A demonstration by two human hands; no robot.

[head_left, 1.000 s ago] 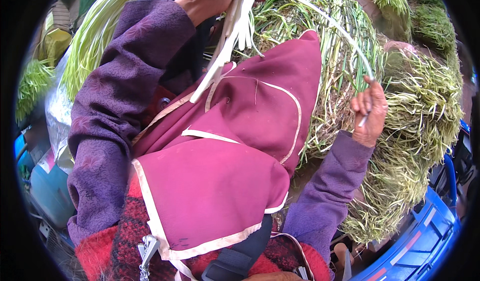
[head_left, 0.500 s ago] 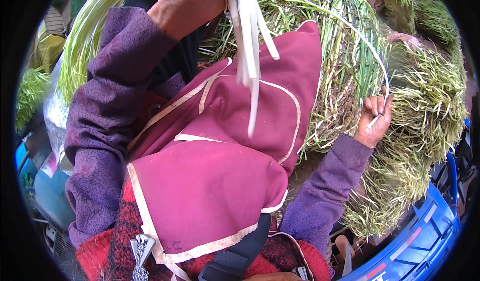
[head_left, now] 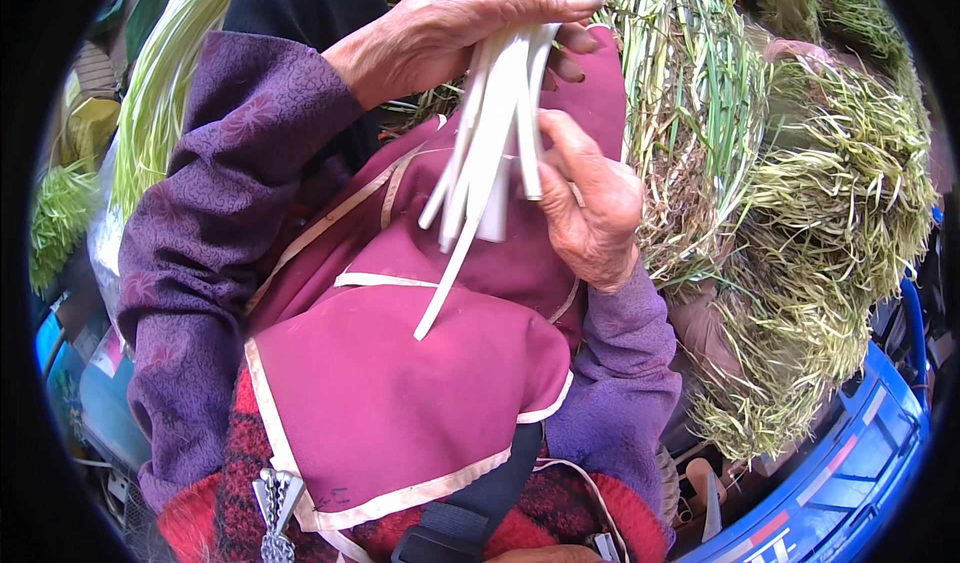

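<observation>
My left hand [head_left: 455, 25] is wrapped round a bunch of slender white vegetable stalks [head_left: 495, 113], with its thumb stretched across the top. The stalks' pale ends fan out downward over the maroon apron [head_left: 410, 383] on my lap. One stalk hangs lower than the others. Close on the right, my right hand [head_left: 597, 208] has its thumb and fingers closed at the end of one stalk on the bunch's edge. The upper part of the bunch runs out at the top of the picture.
A heap of loose green and yellowish stalks [head_left: 690, 143] lies beyond my lap to the right. Beside it are large tied-looking bundles of pale green leaves [head_left: 840, 183]. Long light-green stalks [head_left: 165, 103] lie at the left. A blue cart side [head_left: 830, 473] curves along the lower right.
My right hand has come back from the heap on the right, where it held one long stalk, to the bunch. My left hand has moved slightly right, its bunch now looking fuller.
</observation>
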